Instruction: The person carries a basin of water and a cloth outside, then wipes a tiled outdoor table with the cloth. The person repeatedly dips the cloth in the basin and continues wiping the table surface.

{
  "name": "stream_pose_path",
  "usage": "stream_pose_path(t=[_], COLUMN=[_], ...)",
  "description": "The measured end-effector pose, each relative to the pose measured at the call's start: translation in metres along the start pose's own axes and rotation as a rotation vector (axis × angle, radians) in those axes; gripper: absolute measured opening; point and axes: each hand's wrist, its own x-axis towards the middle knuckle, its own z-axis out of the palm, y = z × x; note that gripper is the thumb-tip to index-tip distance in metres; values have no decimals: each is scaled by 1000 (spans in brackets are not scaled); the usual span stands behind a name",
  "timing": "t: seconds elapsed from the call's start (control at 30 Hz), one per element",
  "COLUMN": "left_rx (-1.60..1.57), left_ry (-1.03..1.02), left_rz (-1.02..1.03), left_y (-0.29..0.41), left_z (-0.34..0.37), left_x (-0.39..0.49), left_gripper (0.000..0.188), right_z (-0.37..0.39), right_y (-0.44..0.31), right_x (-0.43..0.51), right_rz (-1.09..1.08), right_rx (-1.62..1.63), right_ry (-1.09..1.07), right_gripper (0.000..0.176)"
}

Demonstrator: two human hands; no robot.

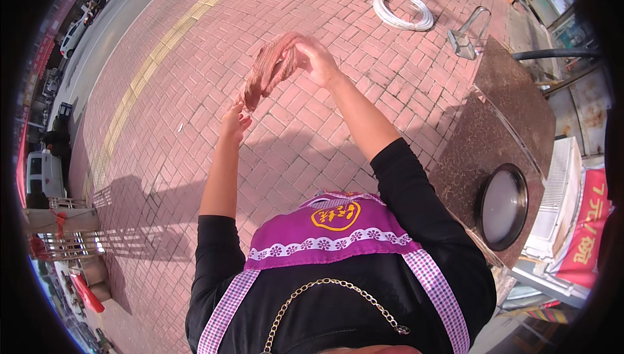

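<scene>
A pinkish-brown textured cloth [273,64], rumpled and possibly a towel, is stretched in the air between my two hands. My right hand [317,60] grips its upper right end and is slightly blurred. Lower and to the left, my left hand [235,122] pinches the other end between thumb and finger, with the remaining fingers curled loosely. The cloth sags in folds over the brick pavement [302,115]. Below my arms shows a purple apron [292,229] with a lace-patterned trim, worn over a black top.
At my right stands a brown marble-patterned table [453,159] bearing a dark round basin [504,207] of cloudy liquid. A metal stand [468,37] lies beyond it. Coils of white hose [403,10] rest on the pavement ahead. A road with parked vehicles [45,173] runs along the left.
</scene>
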Motion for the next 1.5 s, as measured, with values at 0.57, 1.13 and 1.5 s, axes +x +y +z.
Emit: stream_pose_path(t=[0.57,1.13,1.5], left_rx=[161,304,626], left_ry=[-1068,-1432,-1653], left_rz=[94,-37,372], left_y=[124,108,106], left_z=[506,870,1060], left_x=[69,160,147], left_gripper=[29,16,17], right_z=[-247,-519,-531], right_y=[-255,-342,-368], right_x=[123,99,49], right_rz=[-569,-444,-662], right_rx=[-1756,124,-375], right_ry=[498,670,1649], right_gripper=[28,13,24])
